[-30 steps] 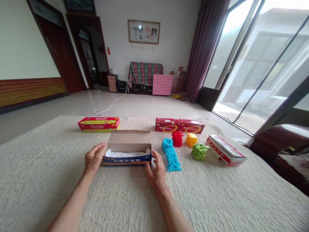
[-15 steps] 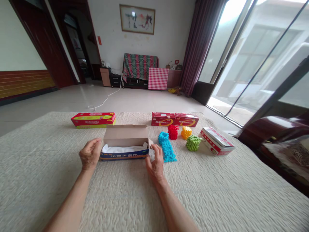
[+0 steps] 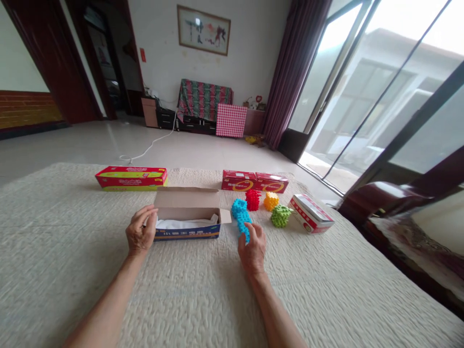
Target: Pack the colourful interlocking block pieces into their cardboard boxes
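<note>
A blue cardboard box [image 3: 188, 233] stands with its lid raised towards the back and white cloth [image 3: 186, 224] lying inside. At its left end is my left hand [image 3: 141, 231], closed on the edge there; the fingertips partly hide that corner. My right hand [image 3: 253, 249] is at the near end of a light-blue, knobbly piece of interlocking plastic blocks [image 3: 240, 212]. Its thumb and fingers are apart, around that end, and cover part of it. Beyond lie a red block cluster [image 3: 253, 199], a yellow one [image 3: 271, 201] and a green one [image 3: 280, 216].
A red and yellow-green box [image 3: 131, 179] lies at the back left. Two dark-red boxes [image 3: 255, 182] stand side by side at the back. A white and red box [image 3: 312, 213] lies right of the blocks. Everything rests on a quilted cream cover [image 3: 188, 290].
My right hand has left the blue box's right end and moved right to the light-blue blocks. The box's right flap now sticks out. My left hand has shifted slightly inward against the box.
</note>
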A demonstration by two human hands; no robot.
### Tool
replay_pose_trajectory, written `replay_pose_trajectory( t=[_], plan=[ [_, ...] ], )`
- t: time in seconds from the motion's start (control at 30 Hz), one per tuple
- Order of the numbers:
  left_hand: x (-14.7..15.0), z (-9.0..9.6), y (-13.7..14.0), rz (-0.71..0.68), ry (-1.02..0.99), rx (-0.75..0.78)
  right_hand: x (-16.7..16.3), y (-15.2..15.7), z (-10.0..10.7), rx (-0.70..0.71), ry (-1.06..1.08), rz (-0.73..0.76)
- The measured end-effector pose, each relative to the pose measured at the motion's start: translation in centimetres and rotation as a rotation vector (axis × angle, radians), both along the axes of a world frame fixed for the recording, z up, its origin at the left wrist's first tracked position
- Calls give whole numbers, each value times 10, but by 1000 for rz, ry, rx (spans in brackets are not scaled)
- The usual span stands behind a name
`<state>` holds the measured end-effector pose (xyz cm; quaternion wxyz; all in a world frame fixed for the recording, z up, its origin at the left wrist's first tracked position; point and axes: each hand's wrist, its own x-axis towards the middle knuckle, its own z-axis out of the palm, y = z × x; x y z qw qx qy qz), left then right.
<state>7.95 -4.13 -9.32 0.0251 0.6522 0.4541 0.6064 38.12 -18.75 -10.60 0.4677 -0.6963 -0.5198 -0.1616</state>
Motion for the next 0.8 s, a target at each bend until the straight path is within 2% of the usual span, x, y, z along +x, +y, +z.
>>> replay_pose_trajectory(
  t=[0.13,0.23,0.5,0.67,0.8],
  plan=[
    [2,0,-2,10,-18,-2,13,-8,-8,-180,-61,-98],
    [2,0,-2,18,-12,-7,10,-9,-9,-253,-74,-130],
    [1,-3,1,27,2,2,8,-10,-10,-236,-42,-129],
    [1,-3,0,29,0,-5,6,-11,-9,-322,-43,-169],
    [0,-3,0,13,4,-7,3,-16,-7,-311,-49,-169]
  ],
)
